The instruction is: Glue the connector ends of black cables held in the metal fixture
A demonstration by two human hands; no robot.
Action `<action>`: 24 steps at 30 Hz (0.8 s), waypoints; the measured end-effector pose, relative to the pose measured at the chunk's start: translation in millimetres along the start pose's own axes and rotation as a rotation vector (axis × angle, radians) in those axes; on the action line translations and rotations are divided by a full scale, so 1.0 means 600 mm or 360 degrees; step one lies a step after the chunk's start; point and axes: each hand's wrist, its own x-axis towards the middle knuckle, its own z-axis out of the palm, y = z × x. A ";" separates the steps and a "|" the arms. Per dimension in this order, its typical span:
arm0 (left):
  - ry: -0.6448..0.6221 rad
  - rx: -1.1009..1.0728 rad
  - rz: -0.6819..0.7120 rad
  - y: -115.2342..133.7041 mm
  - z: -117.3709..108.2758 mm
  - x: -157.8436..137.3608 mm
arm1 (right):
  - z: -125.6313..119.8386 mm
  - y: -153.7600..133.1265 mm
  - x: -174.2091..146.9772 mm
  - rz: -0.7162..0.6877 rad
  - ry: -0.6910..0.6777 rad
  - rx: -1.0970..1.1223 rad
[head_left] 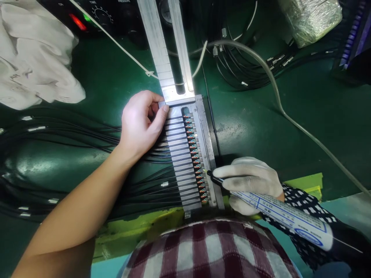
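Left hand [141, 122] bare, curled at the upper left corner of the metal fixture [189, 154], thumb and forefinger pinched on a small metal tab [162, 104] at the fixture's top edge. Right hand [249, 181] in a white glove, closed around a syringe-like dispenser [285, 216] with blue print on its white barrel, held like a pen. Dispenser's dark tip [209, 174] just touching the column of connector ends [195, 154] in the fixture, at a slot in the lower part of the row. Fixture flat on the green bench [290, 112], its slots filled one under another by black cables [58, 131] fanning out to the left. Above it, a long metal rail [165, 42] running away toward a control box with red and green lights [79, 21]. White cloth [31, 58] bunched at the far left, a foil-wrapped bundle [310, 17] at top right, a grey hose [278, 96] curving across the bench
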 end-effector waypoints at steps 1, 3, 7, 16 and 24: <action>-0.0001 -0.0001 -0.0002 0.000 0.000 0.000 | 0.001 0.000 0.000 0.0003 0.0008 -0.0006; -0.0009 -0.0005 -0.0004 0.001 -0.001 0.000 | 0.002 0.001 -0.001 0.0013 0.0008 -0.0018; -0.0008 -0.0014 0.0011 0.000 -0.001 0.000 | 0.003 0.003 -0.002 0.0019 0.0014 0.0002; -0.0011 -0.0013 0.0039 -0.002 0.000 -0.001 | -0.001 0.006 0.003 0.0021 -0.0022 -0.0004; -0.0052 0.0027 0.0016 -0.002 -0.002 -0.002 | -0.006 0.002 0.011 -0.0003 -0.0078 -0.0048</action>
